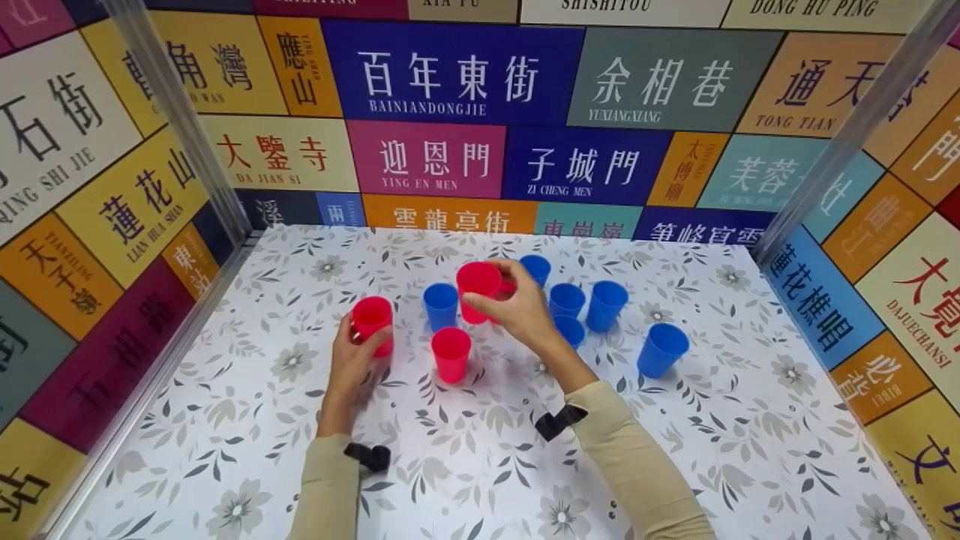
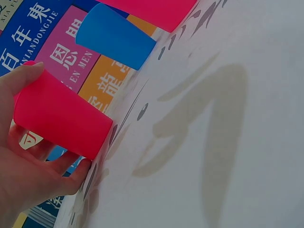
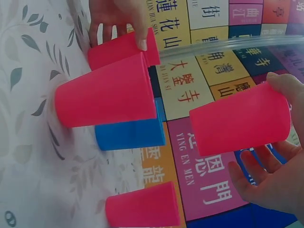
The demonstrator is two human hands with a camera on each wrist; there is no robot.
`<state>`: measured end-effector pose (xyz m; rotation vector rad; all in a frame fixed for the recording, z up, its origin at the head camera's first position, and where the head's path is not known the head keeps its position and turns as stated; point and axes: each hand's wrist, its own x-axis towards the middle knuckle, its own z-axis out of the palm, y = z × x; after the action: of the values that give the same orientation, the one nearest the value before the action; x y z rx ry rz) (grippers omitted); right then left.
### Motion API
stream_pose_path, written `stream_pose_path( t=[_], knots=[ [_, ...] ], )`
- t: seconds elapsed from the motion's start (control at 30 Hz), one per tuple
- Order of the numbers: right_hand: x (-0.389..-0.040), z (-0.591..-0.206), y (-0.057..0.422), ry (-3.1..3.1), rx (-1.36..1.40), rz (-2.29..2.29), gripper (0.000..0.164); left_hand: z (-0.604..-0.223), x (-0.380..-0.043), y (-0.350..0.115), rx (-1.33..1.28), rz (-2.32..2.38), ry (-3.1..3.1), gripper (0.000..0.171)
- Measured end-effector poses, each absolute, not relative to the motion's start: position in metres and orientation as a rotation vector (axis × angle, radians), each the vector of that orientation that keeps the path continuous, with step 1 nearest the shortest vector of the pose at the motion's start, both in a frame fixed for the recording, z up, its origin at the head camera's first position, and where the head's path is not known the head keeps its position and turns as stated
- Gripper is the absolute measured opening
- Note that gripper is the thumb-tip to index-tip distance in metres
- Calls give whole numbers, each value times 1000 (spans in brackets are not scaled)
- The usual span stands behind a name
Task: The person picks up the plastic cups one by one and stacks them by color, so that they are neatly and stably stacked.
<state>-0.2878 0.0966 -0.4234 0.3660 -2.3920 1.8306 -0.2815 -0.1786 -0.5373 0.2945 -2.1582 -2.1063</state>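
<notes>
Between your left hand (image 1: 350,366) and right hand (image 1: 527,309) — front cup (image 1: 451,358), rear cup (image 1: 440,307) behind; right of the latter hand — outermost cup (image 1: 661,352).

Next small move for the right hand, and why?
The right hand should probably lower its red cup onto a bare patch of table, clear of the front red cup. The right wrist view shows the held cup off the table; the front cup and a blue cup stand nearby, so a sideways sweep might bump them.
</notes>
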Motion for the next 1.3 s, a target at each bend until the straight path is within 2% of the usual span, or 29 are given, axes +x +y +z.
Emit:
stream_pose_path(
  t=[0.5, 0.8, 1.07, 1.3],
  knots=[
    [-298, -410, 69, -2405, 505, 1805, 65, -537, -281, -178, 346, -2118, -2176, 78],
    [-304, -410, 51, -2435, 507, 1816, 63, -540, -282, -177, 223, -2045, -2154, 69],
    [-308, -400, 22, -2525, 560, 1765, 68, -537, -280, -179, 230, -2093, -2145, 69],
    [-305, -394, 2, -2547, 603, 1775, 66, -537, -281, -179, 229, -2052, -2194, 67]
  ],
)
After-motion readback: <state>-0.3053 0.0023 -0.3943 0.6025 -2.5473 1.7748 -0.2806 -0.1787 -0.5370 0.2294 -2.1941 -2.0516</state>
